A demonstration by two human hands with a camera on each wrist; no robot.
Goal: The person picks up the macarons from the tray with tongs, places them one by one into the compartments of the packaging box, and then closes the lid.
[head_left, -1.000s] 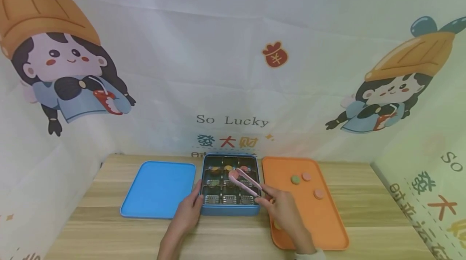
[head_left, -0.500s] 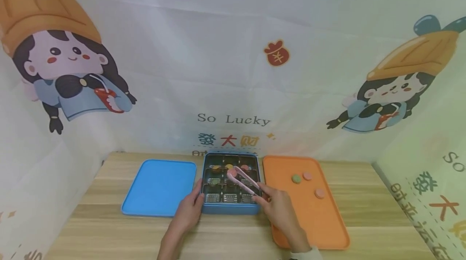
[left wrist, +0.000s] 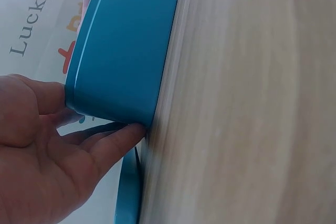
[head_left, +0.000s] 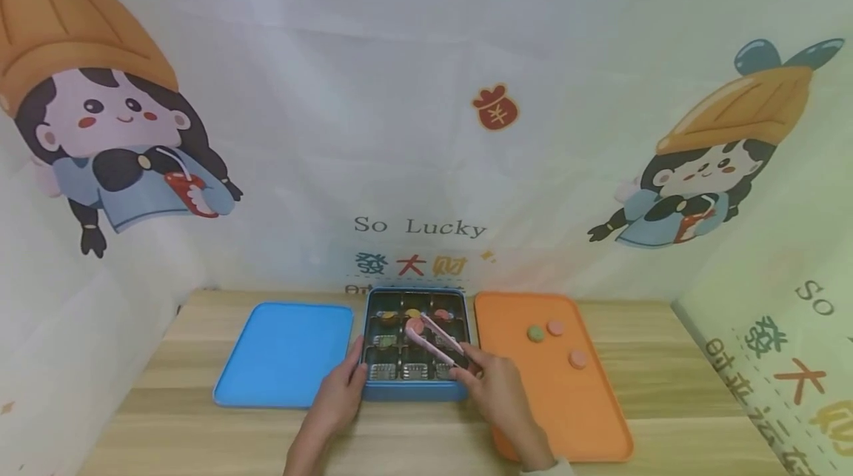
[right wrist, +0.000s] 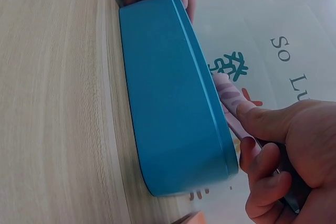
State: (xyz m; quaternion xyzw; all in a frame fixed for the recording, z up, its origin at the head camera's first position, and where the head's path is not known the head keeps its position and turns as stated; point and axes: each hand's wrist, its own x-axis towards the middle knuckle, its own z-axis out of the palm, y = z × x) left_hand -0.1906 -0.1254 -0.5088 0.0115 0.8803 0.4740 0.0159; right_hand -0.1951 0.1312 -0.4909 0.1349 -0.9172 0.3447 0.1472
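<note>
A blue box (head_left: 416,391) with a dark insert in three rows of compartments stands mid-table in the head view. My left hand (head_left: 339,397) rests at its left side; in the left wrist view the thumb lies at the rim and the fingers reach along the wall. My right hand (head_left: 496,391) grips pale pink tongs (head_left: 436,350), whose tips pinch a pink round piece (head_left: 415,326) over the middle of the insert. An orange-yellow piece (head_left: 389,316), a yellow piece (head_left: 413,314) and a pink-red piece (head_left: 442,314) sit across the back compartments. A green piece (head_left: 386,341) lies in the middle row's left one.
To the right is an orange tray (head_left: 566,417) bearing a green piece (head_left: 536,333) and two pink pieces, one a pink disc (head_left: 577,359) nearer the right rim. A flat blue lid or tray (head_left: 283,357) lies left of the box. A printed cloth (head_left: 300,128) hangs behind the wooden table.
The tongs with the pink piece have shifted slightly left over the box. My left hand keeps its place at the box. The head view itself has shifted a little.
</note>
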